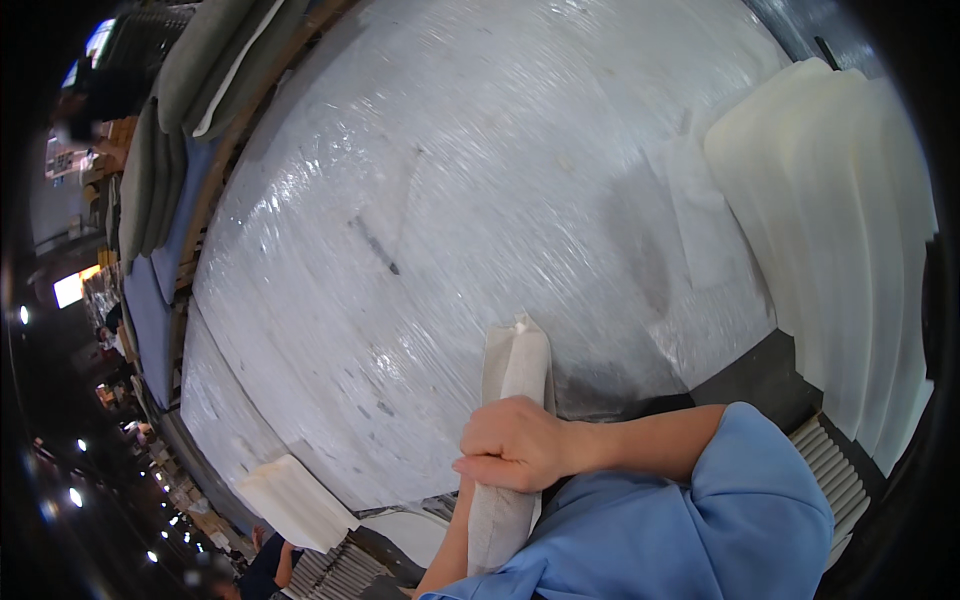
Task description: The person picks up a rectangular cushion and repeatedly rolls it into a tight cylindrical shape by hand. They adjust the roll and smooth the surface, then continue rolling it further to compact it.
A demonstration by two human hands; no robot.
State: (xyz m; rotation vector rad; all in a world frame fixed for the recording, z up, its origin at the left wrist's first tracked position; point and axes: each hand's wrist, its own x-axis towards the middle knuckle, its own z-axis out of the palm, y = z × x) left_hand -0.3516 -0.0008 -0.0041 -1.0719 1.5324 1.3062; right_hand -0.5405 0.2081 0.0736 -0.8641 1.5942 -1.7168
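My right hand (515, 440) is closed around the middle of a long, off-white padded piece (515, 360), which looks folded over lengthwise. Its far end points away from me, over the near edge of a work surface wrapped in clear film (450, 200). The near end reaches down toward my blue-clothed body. From the lower edge my left forearm (450, 540) comes up on the left side of the piece. My left hand is hidden beneath the right hand and the padded piece, so its fingers cannot be seen.
Tall white curved foam pads (820, 230) stand stacked at the right. Grey cushions (160, 190) lean along the left edge. A white ribbed pad (295, 500) lies at the near left corner. Roller conveyors (832, 480) run at the lower right and lower left. Another person's arm (285, 567) shows at lower left.
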